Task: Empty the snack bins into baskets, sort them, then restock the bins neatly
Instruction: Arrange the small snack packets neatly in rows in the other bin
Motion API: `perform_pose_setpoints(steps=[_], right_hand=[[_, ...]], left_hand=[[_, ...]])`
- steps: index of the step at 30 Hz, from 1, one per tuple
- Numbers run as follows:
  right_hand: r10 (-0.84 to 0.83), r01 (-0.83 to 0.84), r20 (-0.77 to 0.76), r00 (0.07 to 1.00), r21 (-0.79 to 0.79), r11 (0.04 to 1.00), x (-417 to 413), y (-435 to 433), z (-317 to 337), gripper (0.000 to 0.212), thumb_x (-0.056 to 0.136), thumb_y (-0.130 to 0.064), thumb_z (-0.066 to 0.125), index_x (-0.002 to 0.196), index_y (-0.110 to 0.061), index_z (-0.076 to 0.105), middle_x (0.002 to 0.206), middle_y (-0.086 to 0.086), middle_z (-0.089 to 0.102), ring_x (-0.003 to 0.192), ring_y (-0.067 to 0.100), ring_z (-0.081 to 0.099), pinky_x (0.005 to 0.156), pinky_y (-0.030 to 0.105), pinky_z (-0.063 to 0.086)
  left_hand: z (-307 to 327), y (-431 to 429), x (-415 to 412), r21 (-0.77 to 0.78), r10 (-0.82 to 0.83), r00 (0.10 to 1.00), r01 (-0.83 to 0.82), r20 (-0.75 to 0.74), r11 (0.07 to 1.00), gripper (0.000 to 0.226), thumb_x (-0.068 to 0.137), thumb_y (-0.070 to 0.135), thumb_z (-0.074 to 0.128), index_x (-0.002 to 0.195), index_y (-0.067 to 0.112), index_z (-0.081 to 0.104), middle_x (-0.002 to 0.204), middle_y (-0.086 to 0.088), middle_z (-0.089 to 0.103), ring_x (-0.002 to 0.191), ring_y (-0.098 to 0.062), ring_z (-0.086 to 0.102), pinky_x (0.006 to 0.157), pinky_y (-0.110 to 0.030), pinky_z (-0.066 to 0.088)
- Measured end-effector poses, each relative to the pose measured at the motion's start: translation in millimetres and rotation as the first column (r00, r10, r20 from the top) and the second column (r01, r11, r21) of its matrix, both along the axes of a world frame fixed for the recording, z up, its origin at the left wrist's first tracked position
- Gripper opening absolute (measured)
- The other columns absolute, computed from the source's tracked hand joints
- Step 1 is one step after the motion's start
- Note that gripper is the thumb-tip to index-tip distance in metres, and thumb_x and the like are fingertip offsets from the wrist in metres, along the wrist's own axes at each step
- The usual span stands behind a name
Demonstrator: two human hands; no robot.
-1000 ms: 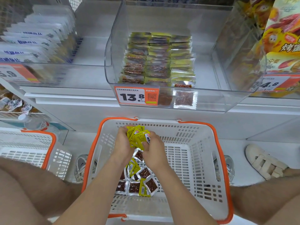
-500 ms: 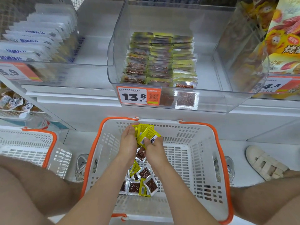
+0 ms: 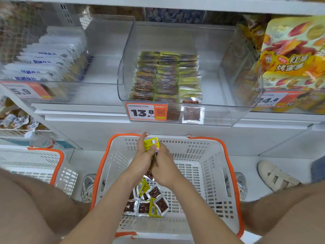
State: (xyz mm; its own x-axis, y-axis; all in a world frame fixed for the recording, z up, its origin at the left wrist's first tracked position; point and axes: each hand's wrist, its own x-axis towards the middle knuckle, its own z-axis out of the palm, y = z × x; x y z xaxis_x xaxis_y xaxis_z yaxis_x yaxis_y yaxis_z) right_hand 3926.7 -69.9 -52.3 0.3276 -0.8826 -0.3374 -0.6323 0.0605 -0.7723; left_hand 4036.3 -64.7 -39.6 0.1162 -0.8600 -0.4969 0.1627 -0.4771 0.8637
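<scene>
A stack of small yellow snack packets is pressed between my left hand and my right hand, above the far end of a white basket with an orange rim. Several loose packets, silver with brown contents and yellow backs, lie on the basket's floor below my wrists. Above, a clear plastic bin on the shelf holds three neat rows of the same packets toward its left side, with a 13.8 price tag on its front.
A second white and orange basket stands at the left. The left clear bin holds white and blue packets; yellow sweet potato bags stand at the right. My knees flank the basket, and another person's beige shoe rests at the right.
Both hands have lifted the yellow packet stack slightly up and toward the shelf, squeezing it into a tighter bundle. The view has tilted upward.
</scene>
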Motion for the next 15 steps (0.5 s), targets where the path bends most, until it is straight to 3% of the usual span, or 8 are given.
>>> perform_pose_setpoints(steps=[2, 5, 7, 9, 11, 13, 15], right_hand=[[0.113, -0.114, -0.041, 0.993, -0.038, 0.993, -7.8, 0.9, 20.7, 0.079, 0.086, -0.029, 0.065, 0.155, -0.022, 0.028, 0.136, 0.01, 0.049, 0.13, 0.028, 0.046, 0.108, 0.047, 0.044], [0.191, -0.19, -0.003, 0.982, -0.09, 0.978, -22.4, 2.9, 57.7, 0.126, 0.064, -0.052, 0.091, 0.161, -0.033, 0.013, 0.145, -0.007, 0.036, 0.138, 0.01, 0.034, 0.116, 0.033, 0.037], [0.157, -0.159, -0.031, 0.987, -0.209, 0.965, -26.8, 7.4, 77.4, 0.128, 0.063, -0.056, 0.091, 0.162, -0.034, 0.013, 0.141, -0.011, 0.033, 0.14, 0.009, 0.031, 0.119, 0.037, 0.035], [0.129, -0.111, 0.033, 0.991, -0.32, 0.941, -30.6, 14.2, 95.0, 0.113, 0.066, -0.054, 0.088, 0.157, -0.038, 0.025, 0.138, -0.015, 0.038, 0.137, 0.005, 0.037, 0.118, 0.038, 0.037], [0.133, -0.083, 0.127, 0.983, -0.339, 0.937, -33.0, 21.3, 113.1, 0.111, 0.063, -0.049, 0.093, 0.154, -0.044, 0.028, 0.142, -0.02, 0.041, 0.134, -0.001, 0.042, 0.115, 0.033, 0.041], [0.169, -0.102, 0.197, 0.966, -0.313, 0.944, -32.0, 27.5, 131.6, 0.125, 0.055, -0.049, 0.099, 0.154, -0.052, 0.023, 0.148, -0.023, 0.041, 0.135, -0.002, 0.044, 0.111, 0.026, 0.042], [0.209, -0.12, 0.244, 0.947, -0.334, 0.935, -29.9, 32.8, 150.6, 0.125, 0.056, -0.041, 0.101, 0.153, -0.057, 0.024, 0.14, -0.022, 0.054, 0.128, 0.001, 0.054, 0.106, 0.026, 0.046]], left_hand=[[12.0, 2.5, 1.5, 0.024, 0.055, 0.995, -0.053, -0.078, 0.998, 0.04, 0.112, 0.024, 0.044, 0.144, 0.048, 0.046, 0.118, 0.013, 0.068, 0.101, -0.008, 0.068, 0.091, -0.037, 0.053], [40.9, 8.7, 10.2, 0.161, 0.137, 0.94, -0.09, -0.313, 0.983, 0.028, 0.11, 0.031, 0.045, 0.131, 0.029, 0.064, 0.092, -0.006, 0.071, 0.074, -0.022, 0.068, 0.065, -0.035, 0.05], [61.2, 16.2, 14.3, 0.192, 0.104, 0.887, -0.017, -0.451, 0.981, 0.031, 0.109, 0.033, 0.046, 0.125, 0.02, 0.069, 0.094, -0.009, 0.073, 0.076, -0.023, 0.07, 0.067, -0.036, 0.053], [80.5, 24.8, 15.2, 0.17, 0.069, 0.838, 0.029, -0.542, 0.985, 0.036, 0.109, 0.031, 0.047, 0.135, 0.015, 0.065, 0.106, -0.014, 0.072, 0.088, -0.027, 0.072, 0.076, -0.039, 0.058], [97.5, 31.8, 15.9, 0.143, 0.032, 0.835, 0.056, -0.549, 0.988, 0.041, 0.109, 0.03, 0.047, 0.142, 0.009, 0.06, 0.113, -0.016, 0.069, 0.093, -0.028, 0.071, 0.08, -0.04, 0.06], [114.4, 40.3, 12.7, 0.106, -0.028, 0.853, 0.097, -0.521, 0.99, 0.038, 0.109, 0.031, 0.046, 0.134, 0.009, 0.065, 0.109, -0.013, 0.072, 0.09, -0.025, 0.072, 0.078, -0.037, 0.059], [129.5, 47.3, 9.5, 0.066, -0.066, 0.837, 0.12, -0.543, 0.991, 0.034, 0.109, 0.032, 0.045, 0.123, 0.011, 0.067, 0.103, -0.011, 0.074, 0.087, -0.022, 0.073, 0.072, -0.034, 0.06]])
